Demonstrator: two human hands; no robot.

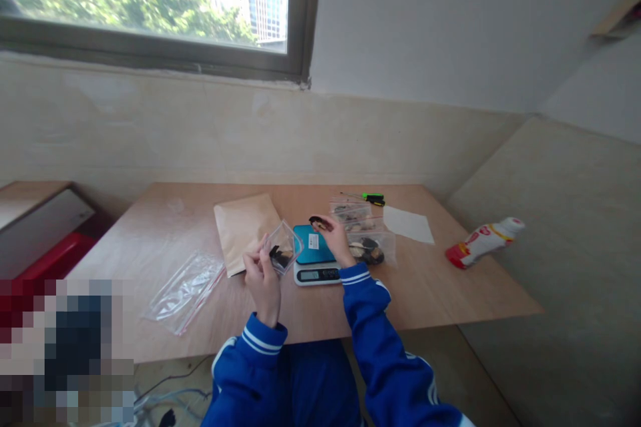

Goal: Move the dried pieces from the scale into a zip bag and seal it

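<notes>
Bare table (451,280) rt of scale (316,255).

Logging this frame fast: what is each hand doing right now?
Left hand: closed on a small clear bag with dark pieces inside.
Right hand: pinching a dark piece above the scale.

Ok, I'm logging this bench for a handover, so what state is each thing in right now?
Left hand: holding a small clear plastic bag, mouth open, dark pieces inside.
Right hand: pinching a dark piece above the scale.
Blue-topped digital scale: display lit, digits unreadable.
Brown paper envelope: flat.
Long clear zip bag: lying flat.
White and red bottle: on its side.
</notes>
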